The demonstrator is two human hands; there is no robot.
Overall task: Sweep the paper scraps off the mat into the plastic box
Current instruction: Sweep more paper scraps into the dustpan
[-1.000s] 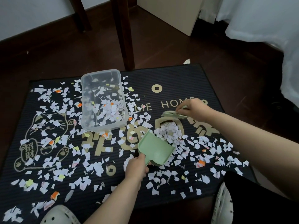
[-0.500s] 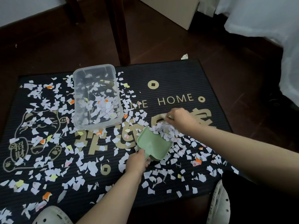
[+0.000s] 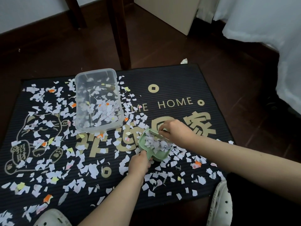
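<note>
Dark wooden floor (image 3: 48,59), dark furniture leg (image 3: 120,38), beige cabinet (image 3: 171,12), white cloth (image 3: 260,22) at right.

The plastic box (image 3: 97,101) sits on the mat (image 3: 179,79); the dustpan (image 3: 156,152) lies right of it, nearer the person.

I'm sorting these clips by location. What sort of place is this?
Probably a room in a home: a doormat printed with "HOME" lies on a dark wooden floor. A wooden furniture leg stands behind it, and white fabric, perhaps a curtain or bedding, hangs at the right.
</note>
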